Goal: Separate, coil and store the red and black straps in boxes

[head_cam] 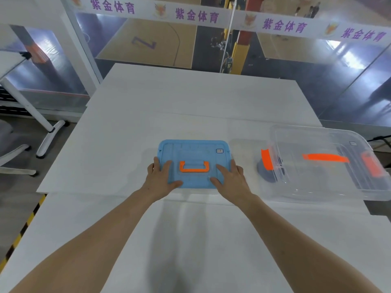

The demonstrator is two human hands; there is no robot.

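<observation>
At a white desk (127,144), with both hands laid flat on a blue lid (194,149) in the middle, a little toward the near edge. On the lid's left side, the left hand (161,176): fingers straight and slightly spread, thumb along the near rim, curled round nothing. On the lid's right side, the right hand (229,176), likewise flat, fingers straight, thumb turned inward along the near rim, gripping nothing. Between the two hands, folded down flat on the lid, an orange handle (195,167), close to the fingertips on both sides.

Under the lid, faintly visible round its rim, a clear box (196,192); impossible to tell what lies inside.

Toward the desk's right edge, apart from the lid, a second clear box (317,182). At its left end an orange clasp (267,159), and through the plastic an orange strip (324,158). Low beside that clasp, a dark rounded shape (267,173); too blurred through the plastic to tell whether a coiled black strap or something else.

Off the desk's left edge, a grey chair (8,144) and a white table leg (31,108), with yellow-and-black tape (23,227) on the floor. Beyond the far edge, a glass wall with a white banner (190,15) in purple letters, and a sports court (148,39) below.
</observation>
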